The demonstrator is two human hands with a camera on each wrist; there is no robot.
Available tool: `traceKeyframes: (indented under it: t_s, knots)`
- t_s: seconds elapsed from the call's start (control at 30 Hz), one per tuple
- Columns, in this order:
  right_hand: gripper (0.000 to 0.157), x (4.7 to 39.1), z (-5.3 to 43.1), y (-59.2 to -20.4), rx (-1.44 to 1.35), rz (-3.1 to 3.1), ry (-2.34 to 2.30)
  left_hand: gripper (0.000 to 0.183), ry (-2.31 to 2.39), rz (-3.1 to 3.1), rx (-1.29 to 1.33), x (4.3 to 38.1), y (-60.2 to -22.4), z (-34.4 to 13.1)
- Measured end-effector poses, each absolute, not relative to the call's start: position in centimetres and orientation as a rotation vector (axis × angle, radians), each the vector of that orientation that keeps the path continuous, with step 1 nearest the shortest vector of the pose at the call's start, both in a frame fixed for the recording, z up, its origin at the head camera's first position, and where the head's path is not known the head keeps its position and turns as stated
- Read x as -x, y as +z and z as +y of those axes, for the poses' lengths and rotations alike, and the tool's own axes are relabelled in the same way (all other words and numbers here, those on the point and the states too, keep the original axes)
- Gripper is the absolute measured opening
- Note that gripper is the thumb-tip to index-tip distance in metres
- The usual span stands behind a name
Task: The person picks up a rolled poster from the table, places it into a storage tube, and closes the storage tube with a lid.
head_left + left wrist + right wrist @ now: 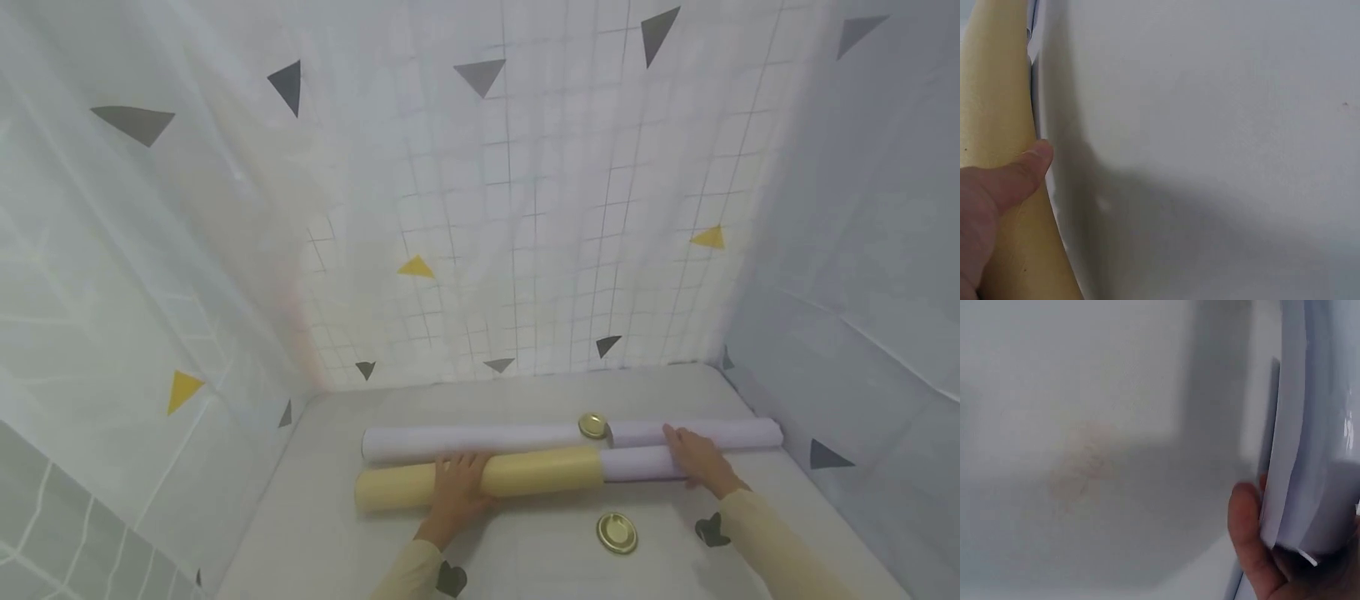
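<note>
A tan cardboard tube (547, 472) lies across the table, slightly slanted. My left hand (456, 490) grips it left of its middle, fingers over the top and thumb (1029, 164) along the near side. From the tube's right end extends a white paper roll (637, 463), in line with it. My right hand (701, 458) holds this roll near its right end, thumb (1246, 515) at the loose paper edge in the right wrist view. The roll's far end is hidden by the hand. Close behind lies a white tube (472, 439), with another white roll (720, 432) at its right.
One round gold lid (617, 532) lies on the white tabletop (540, 550) in front of the tan tube. A second gold lid (592, 425) sits by the white tube behind. White sheeting (480, 208) with triangles rises at the back and sides.
</note>
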State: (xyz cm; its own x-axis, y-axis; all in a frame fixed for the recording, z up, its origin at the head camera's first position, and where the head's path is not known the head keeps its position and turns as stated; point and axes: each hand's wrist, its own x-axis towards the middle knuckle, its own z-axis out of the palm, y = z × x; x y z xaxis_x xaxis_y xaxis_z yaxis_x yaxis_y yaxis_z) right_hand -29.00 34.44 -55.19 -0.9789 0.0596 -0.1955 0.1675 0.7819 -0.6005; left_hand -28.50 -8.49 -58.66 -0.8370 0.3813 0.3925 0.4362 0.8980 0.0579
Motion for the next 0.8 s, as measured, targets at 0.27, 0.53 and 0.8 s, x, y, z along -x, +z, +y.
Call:
traceKeyframes:
  t_s: [0.27, 0.53, 0.8]
  knots:
    - [0.061, 29.8, 32.9, -55.1, -0.12, 2.804, -1.009, 0.079, -0.179, -2.693, 0.595, 28.6, -58.6, -8.5]
    - [0.059, 30.0, 31.7, -54.8, -0.132, 2.779, -1.064, 0.081, -0.241, -2.672, 0.612, 29.1, -59.1, -8.5]
    - [0.059, 30.0, 30.0, -54.5, -0.131, 2.715, -1.103, 0.084, -0.263, -2.704, 0.592, 29.0, -59.2, -8.6]
